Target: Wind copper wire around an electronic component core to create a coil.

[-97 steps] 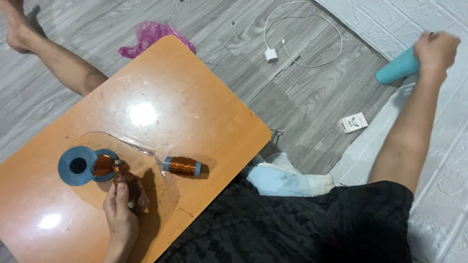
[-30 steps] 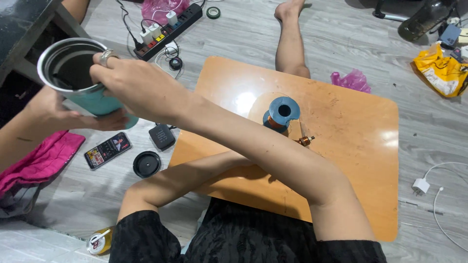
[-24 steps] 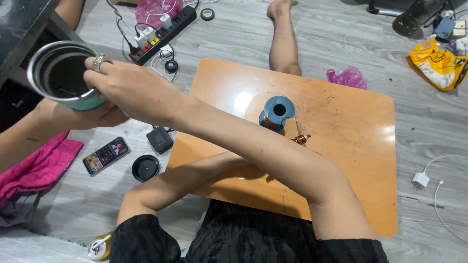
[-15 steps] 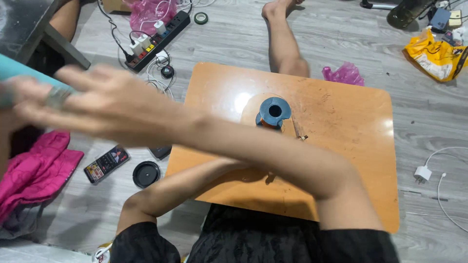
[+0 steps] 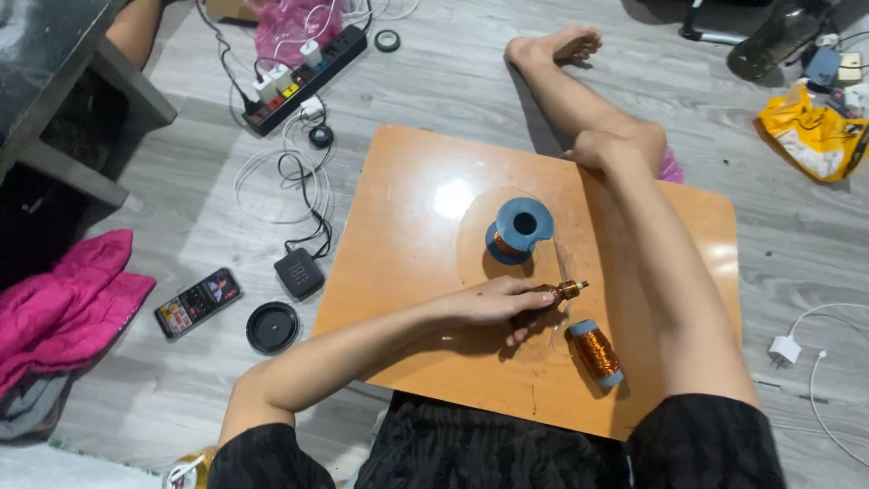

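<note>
While the left hand [image 5: 493,301] kept a closed grip on the small wound coil [image 5: 563,291] over the counter [image 5: 407,226], winding looked partial — blue spool [image 5: 520,230] and copper bobbin [image 5: 596,352] lay beside it; right-hand grip hidden, cannot tell.

The floor [image 5: 507,81] was grey wood-look plank. A low orange wooden bench [image 5: 398,226] stood at centre, with a bright reflection of overhead light on its top. A dark piece of furniture [image 5: 54,81] occupied the upper-left corner. A black power strip [image 5: 303,81] with plugged chargers lay on the floor above the bench, cables trailing from it. Pink cloth [image 5: 63,299] lay at the left edge.
</note>
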